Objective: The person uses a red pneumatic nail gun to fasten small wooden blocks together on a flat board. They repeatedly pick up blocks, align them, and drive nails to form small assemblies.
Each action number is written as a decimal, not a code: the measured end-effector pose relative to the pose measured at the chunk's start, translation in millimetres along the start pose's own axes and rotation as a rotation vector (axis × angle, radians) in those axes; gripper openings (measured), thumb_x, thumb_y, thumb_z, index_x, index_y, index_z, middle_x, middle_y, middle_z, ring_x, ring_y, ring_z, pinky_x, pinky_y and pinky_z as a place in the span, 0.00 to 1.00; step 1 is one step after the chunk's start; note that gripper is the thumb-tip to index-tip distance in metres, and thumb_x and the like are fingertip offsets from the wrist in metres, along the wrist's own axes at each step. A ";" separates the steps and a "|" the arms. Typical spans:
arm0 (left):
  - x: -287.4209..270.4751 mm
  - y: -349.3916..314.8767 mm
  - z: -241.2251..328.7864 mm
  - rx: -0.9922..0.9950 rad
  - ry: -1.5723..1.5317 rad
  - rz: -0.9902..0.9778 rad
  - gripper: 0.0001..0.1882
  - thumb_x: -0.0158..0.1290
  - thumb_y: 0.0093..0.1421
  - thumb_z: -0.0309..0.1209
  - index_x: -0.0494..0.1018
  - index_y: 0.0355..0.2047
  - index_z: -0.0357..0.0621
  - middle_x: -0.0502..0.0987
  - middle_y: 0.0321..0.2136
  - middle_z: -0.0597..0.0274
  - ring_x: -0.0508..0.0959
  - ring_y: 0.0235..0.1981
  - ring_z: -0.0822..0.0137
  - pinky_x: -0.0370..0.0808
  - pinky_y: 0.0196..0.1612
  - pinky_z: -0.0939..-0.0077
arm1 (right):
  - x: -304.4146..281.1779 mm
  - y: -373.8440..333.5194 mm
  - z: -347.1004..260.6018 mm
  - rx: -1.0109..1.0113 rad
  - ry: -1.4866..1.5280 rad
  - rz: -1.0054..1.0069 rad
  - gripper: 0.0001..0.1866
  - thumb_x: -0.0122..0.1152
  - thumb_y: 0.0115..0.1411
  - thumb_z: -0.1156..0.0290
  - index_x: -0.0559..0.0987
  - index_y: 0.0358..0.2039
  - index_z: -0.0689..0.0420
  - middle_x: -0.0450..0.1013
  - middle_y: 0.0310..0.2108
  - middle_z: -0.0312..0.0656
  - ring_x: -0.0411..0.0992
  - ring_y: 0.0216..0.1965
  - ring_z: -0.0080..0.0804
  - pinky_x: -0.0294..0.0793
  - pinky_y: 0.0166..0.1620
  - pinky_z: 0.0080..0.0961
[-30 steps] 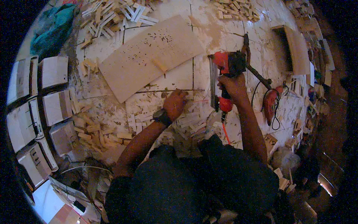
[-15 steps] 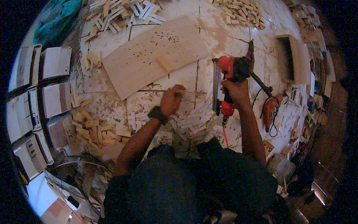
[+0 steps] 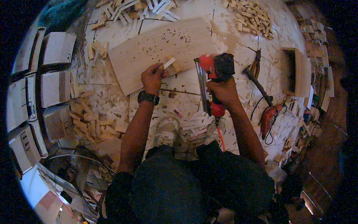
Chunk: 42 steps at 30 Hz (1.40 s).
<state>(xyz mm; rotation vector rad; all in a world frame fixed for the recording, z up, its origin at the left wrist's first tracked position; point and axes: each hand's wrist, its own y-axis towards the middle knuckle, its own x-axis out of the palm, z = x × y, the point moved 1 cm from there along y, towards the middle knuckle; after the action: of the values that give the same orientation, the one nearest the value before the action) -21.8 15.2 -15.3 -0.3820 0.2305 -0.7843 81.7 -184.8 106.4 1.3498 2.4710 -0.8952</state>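
Pinched in the fingertips of my left hand [image 3: 151, 78] is a small white-faced wood strip [image 3: 169, 62]. Its far end meets a short wood block [image 3: 175, 67] that lies on a thin, pale plywood sheet [image 3: 134, 63]. My right hand [image 3: 223, 91] is wrapped round the handle of a red and black nail gun [image 3: 207, 63]. The gun is held up just right of the block, with its long magazine [image 3: 202, 87] toward my left hand. From its base an orange hose [image 3: 220, 134] runs down between my legs. Small dark specks are scattered over the sheet.
A hammer [image 3: 261, 86], pliers [image 3: 256, 63] and a red corded power tool [image 3: 267, 119] lie at the right, near an open wooden box [image 3: 296, 71]. Wood offcuts [image 3: 253, 18] are heaped at the back. More strips [image 3: 194, 121] lie by my feet. Stacked panels [image 3: 56, 89] line the left.
My left hand has moved up and left, bringing a white-faced strip to the block on the sheet. My right hand has carried the nail gun left, closer to the block.
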 end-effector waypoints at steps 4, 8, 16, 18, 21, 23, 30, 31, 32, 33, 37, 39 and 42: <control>-3.4 4.9 -3.9 -0.006 -0.090 -0.032 0.11 0.53 0.56 0.26 0.74 0.38 0.30 0.78 0.25 0.55 0.79 0.24 0.69 0.77 0.28 0.78 | 13.7 4.3 -9.1 0.067 -0.085 -0.040 0.11 0.61 0.43 0.75 0.73 0.29 0.59 0.70 0.19 0.36 0.68 0.19 0.23 0.69 0.23 0.23; -7.7 6.4 -1.1 0.100 0.127 -0.039 0.12 0.53 0.56 0.27 0.75 0.38 0.32 0.78 0.23 0.57 0.79 0.23 0.71 0.76 0.28 0.79 | 27.3 7.9 -17.6 -0.103 -0.152 -0.094 0.13 0.60 0.42 0.76 0.73 0.32 0.58 0.71 0.22 0.35 0.68 0.21 0.22 0.69 0.25 0.23; -10.1 8.1 -0.7 0.204 0.185 -0.020 0.12 0.55 0.55 0.28 0.76 0.37 0.33 0.79 0.23 0.57 0.79 0.22 0.71 0.76 0.28 0.79 | 59.8 18.8 -19.2 -0.261 -0.190 -0.103 0.16 0.60 0.42 0.69 0.74 0.34 0.56 0.75 0.28 0.46 0.74 0.30 0.46 0.73 0.35 0.35; -10.1 8.9 -4.5 0.180 0.098 -0.027 0.11 0.55 0.54 0.28 0.76 0.36 0.34 0.79 0.23 0.58 0.78 0.22 0.71 0.76 0.28 0.79 | 61.1 19.3 -17.4 -0.214 -0.195 -0.113 0.16 0.60 0.41 0.69 0.74 0.34 0.56 0.75 0.28 0.46 0.74 0.30 0.45 0.73 0.35 0.35; -10.2 11.2 -10.0 0.190 0.070 -0.011 0.10 0.55 0.54 0.27 0.77 0.35 0.34 0.79 0.23 0.58 0.78 0.21 0.72 0.75 0.28 0.79 | 61.0 19.9 -14.9 -0.126 -0.205 -0.135 0.16 0.60 0.41 0.69 0.74 0.34 0.56 0.75 0.28 0.47 0.74 0.30 0.46 0.74 0.36 0.36; -10.4 12.7 -12.0 0.219 0.101 -0.004 0.10 0.55 0.54 0.28 0.77 0.34 0.34 0.79 0.23 0.58 0.78 0.21 0.72 0.75 0.28 0.78 | 61.2 20.8 -14.0 -0.109 -0.220 -0.143 0.16 0.59 0.41 0.70 0.74 0.34 0.57 0.75 0.29 0.48 0.74 0.30 0.47 0.74 0.36 0.37; -12.1 11.2 -7.4 0.140 0.227 -0.008 0.14 0.55 0.54 0.35 0.78 0.35 0.37 0.80 0.23 0.57 0.78 0.22 0.70 0.75 0.31 0.75 | 70.8 22.7 -24.3 -0.303 -0.419 -0.098 0.15 0.57 0.40 0.72 0.75 0.32 0.58 0.75 0.28 0.49 0.74 0.31 0.49 0.74 0.36 0.38; -11.8 11.2 -7.1 0.149 0.261 -0.011 0.15 0.55 0.54 0.36 0.78 0.35 0.37 0.80 0.23 0.57 0.78 0.23 0.69 0.74 0.32 0.75 | 70.2 19.9 -27.1 -0.347 -0.450 -0.093 0.15 0.57 0.40 0.72 0.75 0.32 0.58 0.75 0.28 0.49 0.74 0.31 0.50 0.74 0.36 0.38; -11.6 11.8 -7.4 0.160 0.276 -0.004 0.14 0.55 0.54 0.36 0.78 0.35 0.38 0.80 0.23 0.57 0.78 0.23 0.69 0.75 0.32 0.75 | 70.3 19.4 -29.0 -0.248 -0.438 -0.089 0.15 0.57 0.40 0.72 0.75 0.32 0.57 0.75 0.28 0.49 0.74 0.31 0.50 0.74 0.36 0.38; -11.0 13.1 -8.5 0.175 0.288 0.005 0.14 0.55 0.53 0.36 0.78 0.35 0.38 0.80 0.23 0.57 0.78 0.23 0.69 0.75 0.32 0.74 | 70.4 20.1 -31.1 -0.205 -0.423 -0.082 0.15 0.56 0.40 0.72 0.75 0.33 0.57 0.75 0.28 0.49 0.74 0.31 0.51 0.74 0.36 0.39; -9.5 20.8 -19.3 0.184 0.290 -0.011 0.14 0.55 0.53 0.36 0.78 0.34 0.38 0.80 0.24 0.57 0.78 0.22 0.68 0.75 0.33 0.74 | 64.6 20.3 -31.2 -0.259 -0.302 -0.011 0.13 0.58 0.40 0.71 0.74 0.31 0.58 0.74 0.26 0.47 0.74 0.29 0.47 0.74 0.34 0.36; -11.3 22.4 -20.3 0.379 0.429 0.059 0.13 0.56 0.52 0.34 0.78 0.34 0.38 0.80 0.24 0.57 0.78 0.21 0.68 0.75 0.31 0.74 | 47.4 17.0 -22.9 -0.155 -0.235 -0.025 0.14 0.61 0.43 0.73 0.72 0.33 0.60 0.73 0.24 0.41 0.72 0.24 0.35 0.73 0.28 0.30; -14.3 25.3 -15.4 0.236 0.304 0.020 0.13 0.57 0.51 0.33 0.77 0.35 0.38 0.79 0.24 0.57 0.78 0.23 0.66 0.75 0.32 0.73 | 16.2 12.1 -9.6 0.007 -0.107 0.009 0.14 0.62 0.45 0.76 0.71 0.33 0.60 0.71 0.23 0.38 0.70 0.19 0.27 0.72 0.23 0.25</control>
<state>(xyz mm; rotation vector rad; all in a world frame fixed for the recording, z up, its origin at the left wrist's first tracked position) -20.7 38.0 -38.9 -0.0356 0.4201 -0.8387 83.4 -163.0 102.1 1.2797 2.3820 -0.9484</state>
